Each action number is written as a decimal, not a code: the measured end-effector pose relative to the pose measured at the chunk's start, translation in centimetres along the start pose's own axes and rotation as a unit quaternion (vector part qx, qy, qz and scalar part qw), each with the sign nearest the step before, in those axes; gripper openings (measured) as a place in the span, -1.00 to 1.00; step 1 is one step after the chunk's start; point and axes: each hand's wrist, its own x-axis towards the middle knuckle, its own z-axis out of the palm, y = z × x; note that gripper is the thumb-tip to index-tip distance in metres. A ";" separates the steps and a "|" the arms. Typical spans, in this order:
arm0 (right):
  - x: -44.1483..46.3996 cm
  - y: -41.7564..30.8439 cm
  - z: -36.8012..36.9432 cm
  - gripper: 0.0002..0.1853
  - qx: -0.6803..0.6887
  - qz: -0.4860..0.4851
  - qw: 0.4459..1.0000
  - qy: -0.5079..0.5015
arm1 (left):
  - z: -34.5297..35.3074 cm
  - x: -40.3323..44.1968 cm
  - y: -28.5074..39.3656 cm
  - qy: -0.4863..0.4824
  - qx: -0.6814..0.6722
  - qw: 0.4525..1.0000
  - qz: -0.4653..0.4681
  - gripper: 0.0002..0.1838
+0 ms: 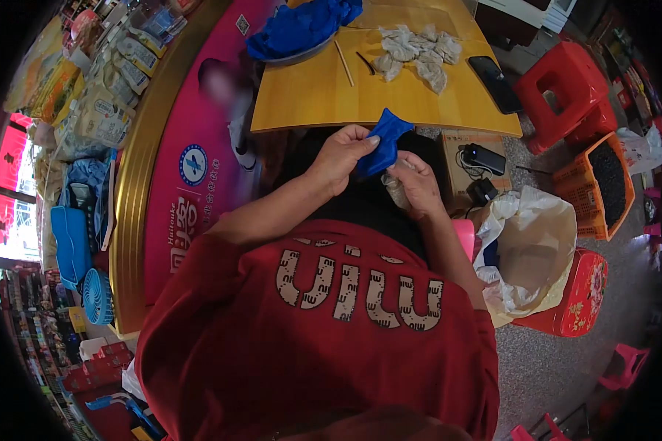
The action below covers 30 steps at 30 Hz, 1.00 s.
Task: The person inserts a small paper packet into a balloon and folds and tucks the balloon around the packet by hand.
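A piece of shiny blue fabric (387, 141) is held up between the hands, just off the front edge of the yellow wooden table (309, 95). My left hand (343, 156) pinches its left side between thumb and fingers. My right hand (417, 184) is closed at its lower right, with a small clear plastic bag (396, 192) in its grip; whether its fingertips also grip the fabric is hard to tell. More blue fabric (301, 29) is heaped on a tray at the table's back left. Several small plastic bags (419, 50) lie on the table.
On the table are a thin stick (343, 63) and a black phone (494, 84). Right of the lap stand a cardboard box (456, 158) with a black device and cable, a lined bin (541, 242), red stools (563, 84) and an orange crate (599, 184). A gold-edged counter (143, 147) is left.
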 end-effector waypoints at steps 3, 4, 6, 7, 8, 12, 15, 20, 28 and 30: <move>-0.3 -0.8 0.2 -0.82 0.002 0.023 1.000 -0.017 | -0.4 0.2 -0.3 0.016 0.017 1.000 0.006 -0.95; -0.3 -0.7 0.1 -0.82 0.003 0.023 1.000 -0.016 | -0.5 0.3 -0.3 0.021 0.024 0.999 0.013 -0.94; -0.3 -0.6 -0.1 -0.86 0.012 0.033 0.999 -0.021 | -0.6 0.1 -0.1 0.007 0.044 0.999 0.025 -0.95; -0.2 -0.6 -0.1 -0.86 0.013 0.031 0.999 -0.020 | -0.6 0.0 0.0 -0.007 0.064 0.997 0.039 -0.96; -0.2 -0.6 -0.1 -0.88 0.004 0.024 1.000 -0.012 | -0.6 0.0 -0.1 -0.009 0.066 0.997 0.039 -0.96; -0.1 -0.1 -0.1 -0.90 0.015 0.003 1.000 0.016 | -0.7 0.4 -1.1 0.030 0.161 0.982 0.092 -0.91; 0.1 0.2 -0.5 -0.91 -0.050 -0.020 0.997 0.049 | -0.5 -0.1 -0.2 0.045 0.340 0.916 0.207 -0.83; -0.2 0.2 -0.2 -0.93 -0.112 -0.022 0.993 0.030 | -0.2 -0.4 -0.3 -0.046 0.367 0.924 0.103 -0.80; 0.1 0.3 -0.5 -0.94 -0.128 -0.029 0.990 0.043 | -0.6 -0.2 0.5 -0.037 0.359 0.931 0.046 -0.88; 0.4 0.2 -0.7 -0.93 -0.112 -0.038 0.991 0.067 | -0.9 0.0 0.4 -0.028 0.343 0.938 0.045 -0.88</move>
